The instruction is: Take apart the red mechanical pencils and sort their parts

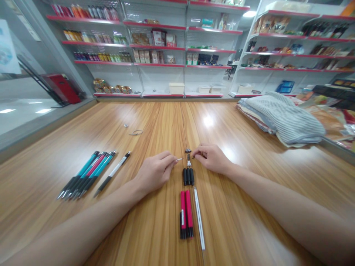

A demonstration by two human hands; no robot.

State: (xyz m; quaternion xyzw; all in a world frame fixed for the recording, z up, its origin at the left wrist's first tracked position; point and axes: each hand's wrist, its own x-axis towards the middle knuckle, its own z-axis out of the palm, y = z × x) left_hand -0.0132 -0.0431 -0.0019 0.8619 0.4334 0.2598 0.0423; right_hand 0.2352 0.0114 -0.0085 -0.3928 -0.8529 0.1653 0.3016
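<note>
My left hand (157, 170) is closed in a pinch on a thin white pen refill (179, 159), whose end pokes out toward the middle. My right hand (212, 158) is across from it, fingers curled together; whatever small thing they hold, if any, is too small to make out. Between the hands are small metal pen tips (188, 150) and a few pen springs (189, 161). Just below sit three black pen grips (189, 176). Nearer me lie two pink pen barrels (186, 214), one with a black clip, beside white refills (199, 218).
Several assembled teal and pink pens (85, 175) lie at the left, with a white pen (113, 173) beside them. A thin loop (136, 132) and a small metal piece (126, 125) lie farther back. Folded cloths (285, 116) are stacked at right. Stocked shelves (158, 48) stand behind the table.
</note>
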